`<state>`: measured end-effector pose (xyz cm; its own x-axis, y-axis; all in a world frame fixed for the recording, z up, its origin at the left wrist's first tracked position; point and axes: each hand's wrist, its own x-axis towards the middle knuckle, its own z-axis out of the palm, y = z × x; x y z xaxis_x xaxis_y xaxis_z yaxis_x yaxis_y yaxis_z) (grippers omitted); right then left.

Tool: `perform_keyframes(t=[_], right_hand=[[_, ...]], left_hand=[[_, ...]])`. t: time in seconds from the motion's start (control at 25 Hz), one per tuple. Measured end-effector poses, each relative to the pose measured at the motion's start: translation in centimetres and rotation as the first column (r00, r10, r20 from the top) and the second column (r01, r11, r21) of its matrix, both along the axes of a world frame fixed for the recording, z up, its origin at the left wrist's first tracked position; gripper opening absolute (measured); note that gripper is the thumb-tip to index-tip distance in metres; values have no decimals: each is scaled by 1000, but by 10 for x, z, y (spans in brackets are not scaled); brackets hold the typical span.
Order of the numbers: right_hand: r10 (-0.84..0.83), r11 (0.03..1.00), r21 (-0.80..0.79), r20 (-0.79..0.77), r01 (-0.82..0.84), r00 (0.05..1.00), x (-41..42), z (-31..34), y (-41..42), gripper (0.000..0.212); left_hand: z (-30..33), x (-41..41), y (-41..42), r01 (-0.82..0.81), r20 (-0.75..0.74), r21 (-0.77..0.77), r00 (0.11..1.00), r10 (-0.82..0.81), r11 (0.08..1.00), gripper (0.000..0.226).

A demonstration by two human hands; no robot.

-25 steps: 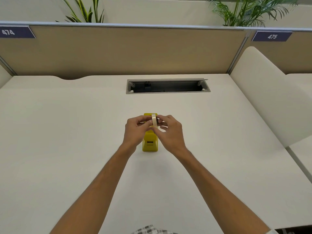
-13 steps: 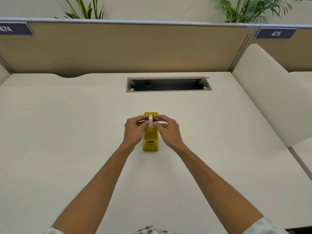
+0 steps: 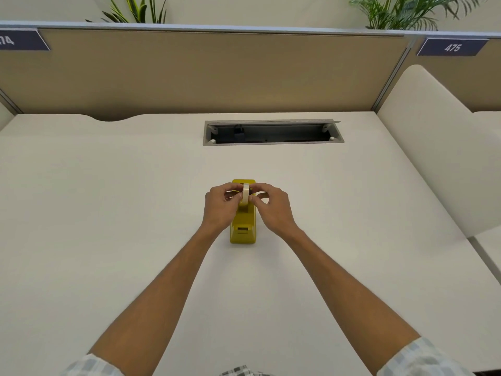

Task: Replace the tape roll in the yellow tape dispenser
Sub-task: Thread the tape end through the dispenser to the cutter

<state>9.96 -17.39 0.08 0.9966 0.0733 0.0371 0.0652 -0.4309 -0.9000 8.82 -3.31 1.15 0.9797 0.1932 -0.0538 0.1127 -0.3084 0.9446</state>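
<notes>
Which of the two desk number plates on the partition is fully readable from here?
The right plate, reading 475. The left plate is cut off by the frame edge.

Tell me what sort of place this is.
Most likely an open-plan office workstation. A tan partition backs the desk, numbered seat signs such as the 475 sign hang on it, and a cable tray is cut into the desktop.

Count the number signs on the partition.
2. One number sign hangs at the partition's far left, cut off by the frame edge; the other, reading 475, hangs at the far right. More may lie outside the view.
</notes>
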Motion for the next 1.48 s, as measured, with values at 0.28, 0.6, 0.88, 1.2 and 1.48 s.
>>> perform_keyframes(t=[0.28,0.6,0.88,1.2,1.48], right_hand=[[40,996,-83,3,-40,999,10,-6,0,21],[73,989,-126,2,-72,997,17,-3,4,19],[50,977,-211,31,-42,998,15,-1,3,23],[65,945,-321,5,-60,998,20,-2,2,24],[81,934,-349,2,-76,997,15,-1,2,21]], left_hand=[[-9,3,0,4,53,161,999,-12,987,27],[-15,8,7,-1,88,247,996,-21,969,27],[-24,11,6,10,118,493,990,-78,870,25],[-27,13,8,41,78,499,993,-92,866,24],[-30,7,12,120,47,312,989,-141,942,27]])
